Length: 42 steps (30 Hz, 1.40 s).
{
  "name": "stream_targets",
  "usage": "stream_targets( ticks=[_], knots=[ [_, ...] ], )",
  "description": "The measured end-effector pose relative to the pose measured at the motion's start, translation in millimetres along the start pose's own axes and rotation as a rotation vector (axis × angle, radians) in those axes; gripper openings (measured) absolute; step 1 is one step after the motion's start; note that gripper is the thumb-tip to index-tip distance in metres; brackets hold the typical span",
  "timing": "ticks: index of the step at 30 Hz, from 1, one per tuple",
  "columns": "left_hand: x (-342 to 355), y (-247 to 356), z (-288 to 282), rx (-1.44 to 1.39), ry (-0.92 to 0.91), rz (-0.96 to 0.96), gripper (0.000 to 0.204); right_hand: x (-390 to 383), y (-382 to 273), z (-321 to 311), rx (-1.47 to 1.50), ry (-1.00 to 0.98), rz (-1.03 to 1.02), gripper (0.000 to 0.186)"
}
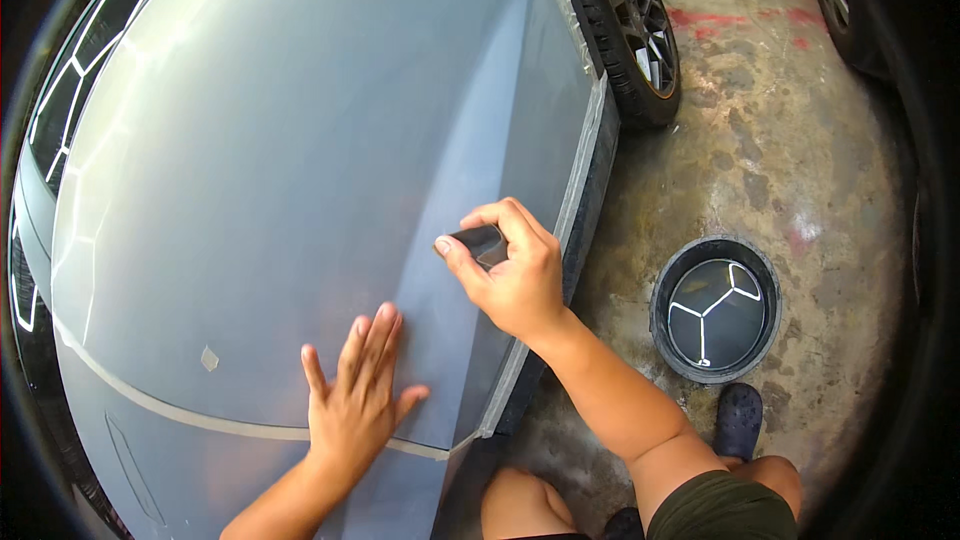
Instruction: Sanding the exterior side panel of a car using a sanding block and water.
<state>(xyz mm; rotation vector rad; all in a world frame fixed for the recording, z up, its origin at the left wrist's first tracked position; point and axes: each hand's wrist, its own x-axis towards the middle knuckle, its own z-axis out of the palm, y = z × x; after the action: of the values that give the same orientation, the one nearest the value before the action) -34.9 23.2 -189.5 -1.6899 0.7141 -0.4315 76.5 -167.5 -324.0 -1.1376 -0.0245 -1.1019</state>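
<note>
A broad, smooth grey car door (300, 170) fills the left and middle of the view. My right hand (515, 270) is closed around a curled piece of dark sandpaper (482, 244), held at the door near its lower edge. Part of the sheet is hidden by my fingers. To its left, my left hand (355, 395) is spread open with the palm against the door, just above a taped seam (230, 423). It holds nothing. A small pale patch (209, 358) marks the door to the left of that hand.
A round black bucket of water (660, 310) stands on the stained concrete floor (740, 170) at my right, close to my dark clog (739, 418). A car wheel (640, 25) is at the upper right of the door. Masking tape (580, 165) runs along the door's lower edge.
</note>
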Motion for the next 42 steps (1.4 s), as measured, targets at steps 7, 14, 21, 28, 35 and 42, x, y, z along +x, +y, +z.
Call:
stream_targets(
  ticks=[7,14,21,28,35,42],
  knots=[
    [-45,30,3,-0.166,-0.195,0.035,0.093,27,12,14,-0.045,-0.104,-0.041,0.022],
    [-53,34,25,-0.244,-0.118,0.093,0.099,18,16,18,-0.099,-0.229,-0.114,0.021],
    [-52,37,22,-0.286,-0.128,0.087,0.097,22,32,29,-0.084,-0.067,-0.218,0.022],
    [-45,32,17,-0.36,-0.068,0.097,0.095,15,29,26,-0.092,-0.053,-0.228,0.022],
    [43,27,-2,-0.419,-0.054,-0.12,0.104,13,16,-1,0.043,0.135,-0.009,0.024],
    [144,26,18,-0.416,0.155,-0.174,0.109,5,10,-31,0.106,0.146,0.077,0.024]
  ],
)
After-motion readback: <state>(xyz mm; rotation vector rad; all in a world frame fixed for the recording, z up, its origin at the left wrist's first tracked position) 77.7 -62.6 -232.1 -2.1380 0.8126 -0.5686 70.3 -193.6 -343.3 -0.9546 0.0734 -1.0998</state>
